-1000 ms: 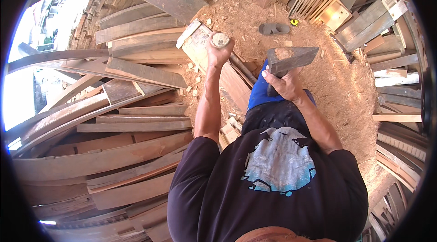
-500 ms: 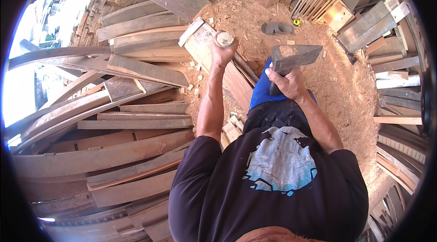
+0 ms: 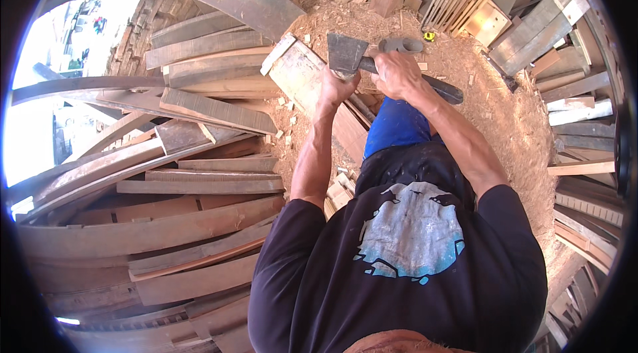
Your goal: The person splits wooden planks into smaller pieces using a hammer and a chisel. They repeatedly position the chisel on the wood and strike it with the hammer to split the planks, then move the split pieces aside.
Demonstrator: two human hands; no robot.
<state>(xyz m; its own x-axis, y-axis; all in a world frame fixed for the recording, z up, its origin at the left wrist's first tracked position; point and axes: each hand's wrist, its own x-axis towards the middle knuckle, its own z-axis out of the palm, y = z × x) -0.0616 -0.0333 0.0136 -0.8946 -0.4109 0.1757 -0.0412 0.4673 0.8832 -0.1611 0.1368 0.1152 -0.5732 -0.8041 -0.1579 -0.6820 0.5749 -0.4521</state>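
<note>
We see the hatchet [image 3: 372,64] gripped in the right hand [image 3: 397,74]; its fingers are wrapped tight around the dark handle just behind the head. The head is a broad, grey, wedge-shaped blade, dull and worn, and it sits just above the left hand [image 3: 337,87]. The dark handle runs out to the right past the right hand. Our left hand has its fingers clamped on the upper edge of a pale wooden board [image 3: 302,71], which stands tilted. The blade lies close over that board's upper end; we cannot tell whether it touches. Wood chips and sawdust [image 3: 492,107] cover the ground around. Curved wooden staves [image 3: 166,233] lie stacked on the left.
</note>
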